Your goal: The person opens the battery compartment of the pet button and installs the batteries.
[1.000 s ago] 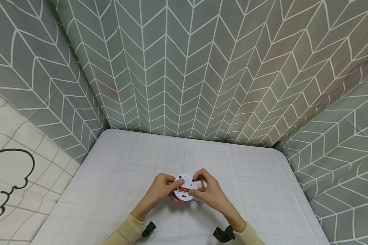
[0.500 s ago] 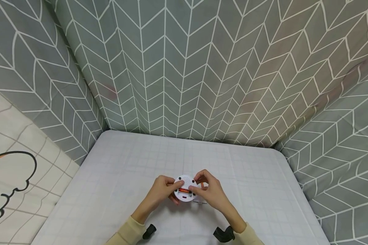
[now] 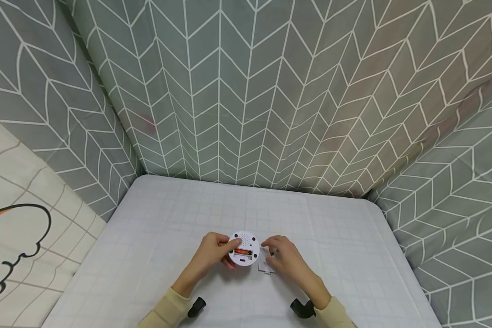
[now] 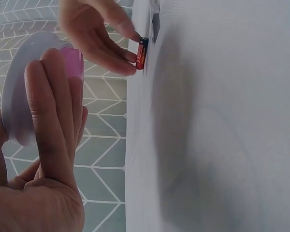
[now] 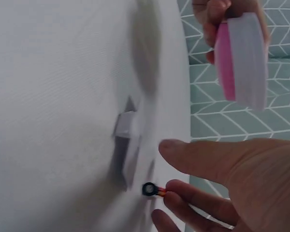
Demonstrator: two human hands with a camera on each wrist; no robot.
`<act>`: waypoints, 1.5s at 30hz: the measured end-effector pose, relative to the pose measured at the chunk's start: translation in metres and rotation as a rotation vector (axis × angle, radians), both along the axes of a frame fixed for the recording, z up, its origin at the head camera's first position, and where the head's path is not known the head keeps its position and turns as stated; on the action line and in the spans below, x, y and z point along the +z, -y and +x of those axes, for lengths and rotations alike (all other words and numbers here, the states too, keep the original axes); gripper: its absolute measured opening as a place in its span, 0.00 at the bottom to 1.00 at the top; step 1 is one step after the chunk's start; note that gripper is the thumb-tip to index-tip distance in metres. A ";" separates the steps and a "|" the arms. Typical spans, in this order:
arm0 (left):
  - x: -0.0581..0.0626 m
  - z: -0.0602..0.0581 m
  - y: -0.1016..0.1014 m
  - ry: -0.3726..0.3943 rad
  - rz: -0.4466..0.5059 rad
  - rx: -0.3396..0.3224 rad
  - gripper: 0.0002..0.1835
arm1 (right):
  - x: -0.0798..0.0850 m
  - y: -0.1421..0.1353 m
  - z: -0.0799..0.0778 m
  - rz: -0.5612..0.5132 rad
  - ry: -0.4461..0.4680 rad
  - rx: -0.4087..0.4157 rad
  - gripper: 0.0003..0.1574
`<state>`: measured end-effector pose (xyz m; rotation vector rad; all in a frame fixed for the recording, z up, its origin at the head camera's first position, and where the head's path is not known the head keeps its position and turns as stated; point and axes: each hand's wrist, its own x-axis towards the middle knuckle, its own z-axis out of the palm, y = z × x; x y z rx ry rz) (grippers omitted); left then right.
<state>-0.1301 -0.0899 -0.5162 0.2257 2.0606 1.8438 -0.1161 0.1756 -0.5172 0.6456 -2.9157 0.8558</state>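
Note:
My left hand (image 3: 213, 249) grips a round white device (image 3: 248, 241) by its left edge, thumb on top and fingers underneath. The raised face shows speaker holes, dark round feet and a compartment holding an orange-red battery (image 3: 243, 252). Its opposite side is pink (image 5: 225, 60) in the right wrist view. To the right, my right hand (image 3: 290, 260) hovers low over the table, thumb apart from the fingers. A loose battery (image 4: 141, 53) is at its fingertips; in the right wrist view its dark end (image 5: 150, 189) points toward the camera. Whether the fingers touch it is unclear.
A small white piece like a battery cover (image 3: 266, 267) lies on the table beside my right hand. White cloth covers the table (image 3: 180, 205). Grey patterned curtains (image 3: 246, 114) hang behind and at the sides. Black straps (image 3: 302, 309) are at both wrists.
The right hand has left the device and moved slightly right and down to the loose battery. The left hand has shifted a little left with the device, whose battery compartment is now uncovered.

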 end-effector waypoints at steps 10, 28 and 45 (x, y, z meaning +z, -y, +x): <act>0.003 0.000 -0.002 0.011 -0.003 0.013 0.22 | -0.005 -0.003 -0.001 0.012 -0.083 0.027 0.23; 0.003 0.000 -0.001 0.008 0.015 0.006 0.22 | -0.018 -0.006 -0.007 0.036 -0.190 -0.018 0.17; 0.000 0.004 -0.001 -0.009 0.024 0.011 0.22 | -0.018 -0.010 -0.003 0.039 -0.186 -0.036 0.13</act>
